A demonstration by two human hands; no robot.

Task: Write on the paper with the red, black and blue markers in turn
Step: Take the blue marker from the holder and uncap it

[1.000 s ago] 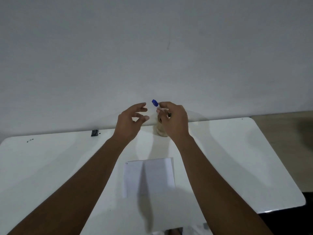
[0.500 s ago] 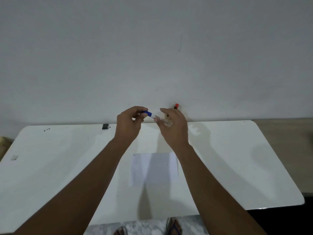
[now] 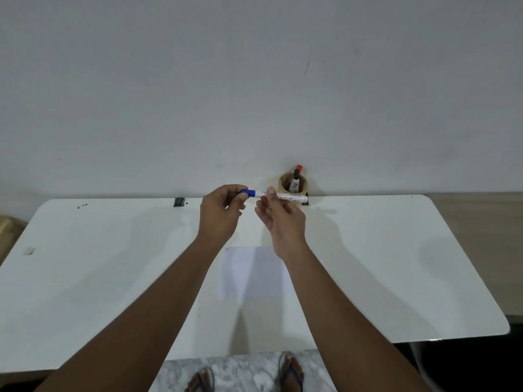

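I hold the blue marker [image 3: 283, 197] level above the table's far edge. My left hand [image 3: 222, 212] pinches its blue cap, which is still on. Around the white barrel closes my right hand [image 3: 280, 219]. The white paper [image 3: 252, 271] lies flat on the white table [image 3: 113, 264], below and between my forearms, with a tiny mark at its top left corner. A brown cup [image 3: 293, 184] stands at the table's far edge against the wall. In it are the red marker [image 3: 298, 167] and the black marker [image 3: 295, 182].
A small black object [image 3: 179, 201] sits on the far edge to the left. Dark specks [image 3: 82, 205] and a pale scrap [image 3: 29, 250] mark the left side of the table. A plain wall rises behind. Feet in sandals [image 3: 291, 372] show on the marble floor.
My left hand closed on the blue cap. The marker swung from pointing up-left to lying level between both hands. The view tilted down, so the cup with the other two markers shows.
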